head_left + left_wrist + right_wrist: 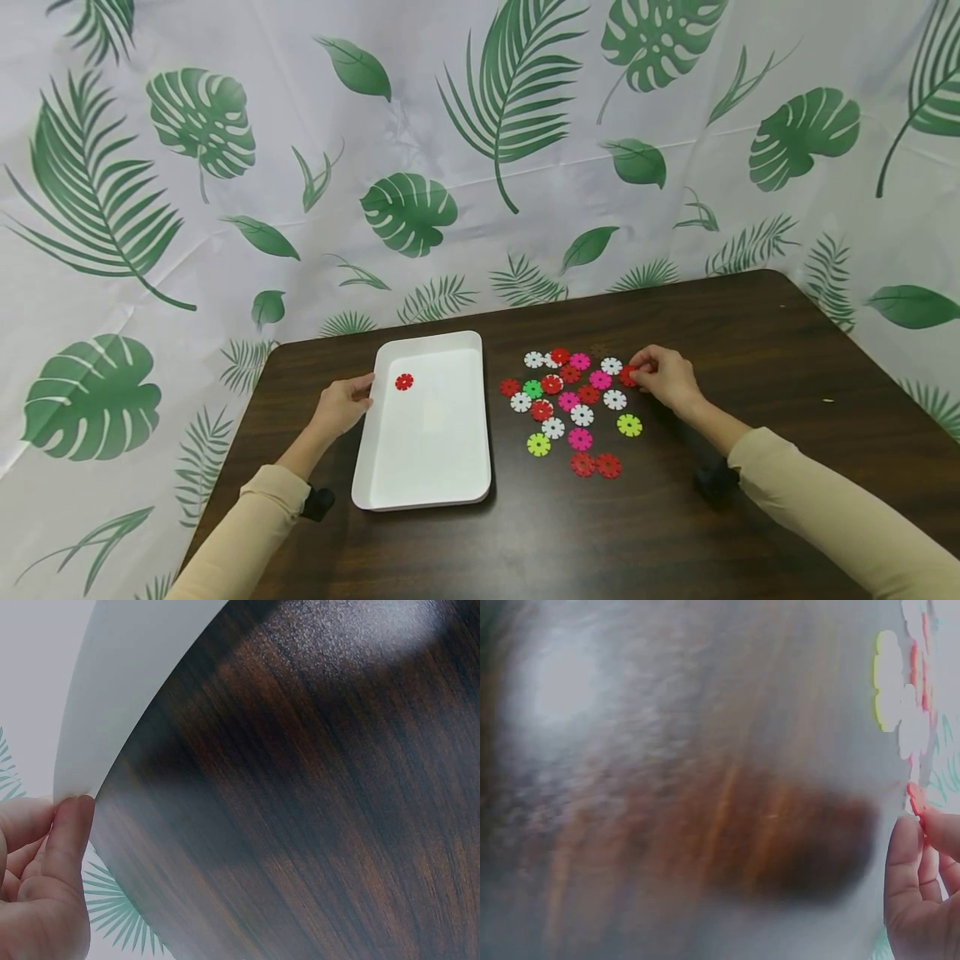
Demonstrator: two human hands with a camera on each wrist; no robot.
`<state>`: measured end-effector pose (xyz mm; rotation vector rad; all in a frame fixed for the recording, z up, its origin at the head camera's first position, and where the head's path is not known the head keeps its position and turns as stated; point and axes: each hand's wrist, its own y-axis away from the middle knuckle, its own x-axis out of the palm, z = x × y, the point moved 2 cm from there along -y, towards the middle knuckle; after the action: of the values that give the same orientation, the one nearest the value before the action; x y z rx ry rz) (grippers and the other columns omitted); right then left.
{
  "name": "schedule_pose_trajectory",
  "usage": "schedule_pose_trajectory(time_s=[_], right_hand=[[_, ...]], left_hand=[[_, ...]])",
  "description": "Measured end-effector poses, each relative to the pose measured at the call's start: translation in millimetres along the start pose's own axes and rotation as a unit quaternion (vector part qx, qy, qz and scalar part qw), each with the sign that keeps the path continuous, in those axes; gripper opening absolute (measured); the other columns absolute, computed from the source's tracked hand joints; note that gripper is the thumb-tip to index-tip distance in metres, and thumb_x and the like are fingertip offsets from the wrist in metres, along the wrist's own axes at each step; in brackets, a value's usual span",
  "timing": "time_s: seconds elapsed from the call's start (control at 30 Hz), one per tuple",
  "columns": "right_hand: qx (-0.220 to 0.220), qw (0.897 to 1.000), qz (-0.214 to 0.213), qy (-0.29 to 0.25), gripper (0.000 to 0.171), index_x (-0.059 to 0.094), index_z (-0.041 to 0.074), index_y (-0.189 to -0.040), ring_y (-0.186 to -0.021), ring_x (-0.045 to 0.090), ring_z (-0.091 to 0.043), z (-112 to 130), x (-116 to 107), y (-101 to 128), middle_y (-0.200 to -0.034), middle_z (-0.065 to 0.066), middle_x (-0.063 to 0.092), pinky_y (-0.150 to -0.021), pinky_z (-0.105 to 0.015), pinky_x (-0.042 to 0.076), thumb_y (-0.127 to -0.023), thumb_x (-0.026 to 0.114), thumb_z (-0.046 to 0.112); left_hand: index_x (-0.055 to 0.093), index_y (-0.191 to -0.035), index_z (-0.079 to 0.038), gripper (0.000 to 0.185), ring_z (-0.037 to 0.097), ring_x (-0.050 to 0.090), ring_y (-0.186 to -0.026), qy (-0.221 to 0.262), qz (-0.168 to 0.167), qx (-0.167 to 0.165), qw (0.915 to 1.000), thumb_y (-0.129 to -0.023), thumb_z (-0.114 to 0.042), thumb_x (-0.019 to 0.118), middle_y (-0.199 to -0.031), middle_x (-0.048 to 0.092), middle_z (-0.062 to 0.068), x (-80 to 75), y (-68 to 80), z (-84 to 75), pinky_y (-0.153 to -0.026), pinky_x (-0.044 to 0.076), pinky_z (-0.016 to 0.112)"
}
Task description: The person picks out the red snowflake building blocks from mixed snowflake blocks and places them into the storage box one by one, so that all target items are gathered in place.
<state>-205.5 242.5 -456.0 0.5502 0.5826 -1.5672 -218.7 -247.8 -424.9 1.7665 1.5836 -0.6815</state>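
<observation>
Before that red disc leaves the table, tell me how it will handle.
The red disc, pinched by the right hand, looks thin and flat, so probably light and stiff. Lying flat it likely won't roll. Its notched rim should give fingertips some grip, though lifting it off the smooth table may be fiddly.

Backdrop (pixel 480 150): white cloth sheet printed with green tropical leaves and palm fronds, fills the whole rear and both sides, some creases and fold lines visible. Table (pixel 750 350): dark brown wood-grain top, rounded corners, set against the cloth. Lighting: even and diffuse, with a soft bright glare patch on the tabletop in both wrist views.
</observation>
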Motion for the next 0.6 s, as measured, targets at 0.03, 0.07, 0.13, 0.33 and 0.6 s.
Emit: schedule_pose_trajectory(time_s=[0.03, 0.07, 0.13, 0.33, 0.6], right_hand=[[-0.001, 1.000, -0.001, -0.001, 0.014, 0.061, -0.005, -0.098, -0.062, 0.059, -0.017, 1.1, -0.3, -0.3, -0.078, -0.014, 0.061, -0.056, -0.028, 0.056, -0.084, 0.064, -0.001], [-0.003, 1.000, -0.002, -0.002, 0.014, 0.061, -0.005, -0.098, -0.062, 0.059, -0.018, 2.5, -0.5, -0.9, -0.078, -0.014, 0.061, -0.056, -0.028, 0.056, -0.084, 0.064, -0.001], [-0.006, 1.000, -0.007, -0.004, 0.014, 0.061, -0.005, -0.097, -0.063, 0.061, -0.018, 5.8, -0.4, -2.3, -0.077, -0.014, 0.061, -0.056, -0.028, 0.057, -0.084, 0.065, -0.001], [-0.021, 0.999, -0.016, -0.021, 0.014, 0.062, -0.005, -0.096, -0.065, 0.064, -0.022, 21.7, 3.5, -7.3, -0.076, -0.015, 0.061, -0.059, -0.031, 0.058, -0.084, 0.066, -0.001], [-0.043, 0.998, -0.005, -0.042, 0.013, 0.063, -0.004, -0.097, -0.067, 0.061, -0.020, 47.9, 17.3, -13.6, -0.079, -0.015, 0.062, -0.057, -0.024, 0.056, -0.085, 0.065, 0.001]], left_hand=[[0.048, -0.134, 0.005, 0.047, 0.038, 0.060, -0.109, -0.001, 0.000, 0.001, 1.0000, -0.088, 0.003, 0.056, -0.132, 0.051, 0.025, -0.1, 0.3, -0.1, -0.087, 0.053, 0.044], [0.048, -0.134, 0.005, 0.047, 0.038, 0.060, -0.109, -0.002, 0.001, 0.002, 1.0000, -0.088, 0.003, 0.056, -0.132, 0.051, 0.025, -0.2, 0.5, -0.1, -0.087, 0.053, 0.044], [0.047, -0.134, 0.005, 0.047, 0.038, 0.060, -0.109, -0.003, 0.001, 0.003, 1.0000, -0.088, 0.003, 0.056, -0.132, 0.051, 0.025, -0.5, 0.6, -0.1, -0.087, 0.053, 0.044], [0.047, -0.135, 0.004, 0.047, 0.037, 0.060, -0.109, 0.000, 0.003, -0.003, 1.0000, -0.088, 0.003, 0.056, -0.133, 0.050, 0.025, -0.9, 1.0, 0.6, -0.088, 0.052, 0.044], [0.047, -0.135, 0.003, 0.047, 0.037, 0.059, -0.110, 0.004, 0.001, -0.003, 1.0000, -0.089, 0.002, 0.056, -0.134, 0.050, 0.024, -0.5, 0.4, 2.7, -0.088, 0.052, 0.043]])
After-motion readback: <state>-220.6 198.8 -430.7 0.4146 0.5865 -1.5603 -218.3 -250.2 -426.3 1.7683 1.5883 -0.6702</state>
